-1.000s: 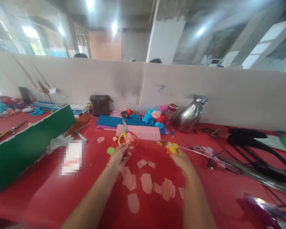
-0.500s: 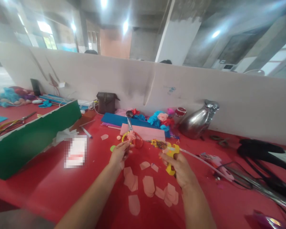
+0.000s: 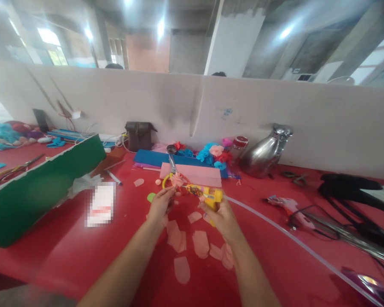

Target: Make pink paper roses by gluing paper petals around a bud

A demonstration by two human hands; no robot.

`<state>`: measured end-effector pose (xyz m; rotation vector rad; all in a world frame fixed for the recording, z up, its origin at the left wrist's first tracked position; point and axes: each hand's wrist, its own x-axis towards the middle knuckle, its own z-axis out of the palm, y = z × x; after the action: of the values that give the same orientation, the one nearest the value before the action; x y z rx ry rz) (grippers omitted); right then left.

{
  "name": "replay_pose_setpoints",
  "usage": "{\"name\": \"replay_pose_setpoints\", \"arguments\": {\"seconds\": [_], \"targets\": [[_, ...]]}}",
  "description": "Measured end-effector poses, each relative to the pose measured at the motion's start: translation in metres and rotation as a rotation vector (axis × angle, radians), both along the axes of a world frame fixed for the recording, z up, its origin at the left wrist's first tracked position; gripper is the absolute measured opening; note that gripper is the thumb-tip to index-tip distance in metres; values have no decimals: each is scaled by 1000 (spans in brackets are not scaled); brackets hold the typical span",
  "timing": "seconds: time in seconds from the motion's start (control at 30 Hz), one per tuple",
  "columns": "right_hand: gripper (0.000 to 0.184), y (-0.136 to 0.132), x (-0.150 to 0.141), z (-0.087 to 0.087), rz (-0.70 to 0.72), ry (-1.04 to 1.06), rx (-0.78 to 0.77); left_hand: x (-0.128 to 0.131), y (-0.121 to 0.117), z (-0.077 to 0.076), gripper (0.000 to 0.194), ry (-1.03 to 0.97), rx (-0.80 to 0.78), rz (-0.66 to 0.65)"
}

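I hold a small pink paper flower (image 3: 178,179) up with my left hand (image 3: 161,204), thumb and fingers pinched together at its bottom. My right hand (image 3: 223,218) is wrapped around a yellow glue gun (image 3: 213,195), and its front end points left, right at the flower. The tip is just beside the flower, but I can't tell if they touch. A pink bit (image 3: 202,199) shows by my right fingers, and I can't tell if I am pinching it too. I can't see if a finger is on the trigger. A long clear glue stick (image 3: 284,229) runs out of the back of the gun, so I should let it swing free and not bump it. To do this well, I think I should hold the flower very still, pinch it softly so the thin paper does not crush, and put on just a tiny dot low down. My left fingers are close to that tip, which may be hot, so I should tuck them back. Loose pink petals (image 3: 200,244) lie on the red table (image 3: 131,260) below, and drips could stick them together.
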<state>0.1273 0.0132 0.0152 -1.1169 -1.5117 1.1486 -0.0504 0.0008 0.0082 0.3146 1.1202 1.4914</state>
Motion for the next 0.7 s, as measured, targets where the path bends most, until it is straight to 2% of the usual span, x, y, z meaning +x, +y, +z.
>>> {"name": "replay_pose_setpoints", "arguments": {"seconds": [0.2,0.37,0.5,0.7], "targets": [[39,-2,-1,-1,-30,1,6,0,0,0,31,30,24,10],[41,2,3,3,-83,34,-29,-6,3,-4,26,-78,27,36],[40,2,1,1,-63,6,-16,-5,4,-3,18,-158,-35,-2],[41,0,-4,-6,-71,-19,-31,0,2,-5,21,-99,1,-46]]}}
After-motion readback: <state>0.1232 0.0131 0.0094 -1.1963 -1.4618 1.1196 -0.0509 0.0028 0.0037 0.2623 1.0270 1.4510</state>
